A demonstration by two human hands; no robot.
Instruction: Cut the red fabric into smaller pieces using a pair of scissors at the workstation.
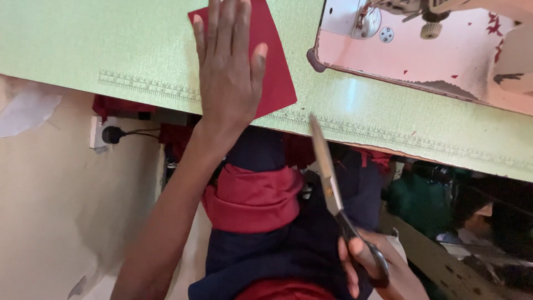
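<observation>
My left hand lies flat, fingers spread, on a dark red piece of fabric that rests on the light green table top. The fabric's lower corner reaches the table's near edge. My right hand is low in the view, below the table edge, gripping the black handles of a pair of scissors. The blades are together and point up toward the table edge, just right of the fabric's corner. They do not touch the fabric.
A sewing machine's pale pink base sits at the table's upper right. A printed ruler strip runs along the table edge. Red and navy cloth lies on my lap. A wall socket with a black plug is at the left.
</observation>
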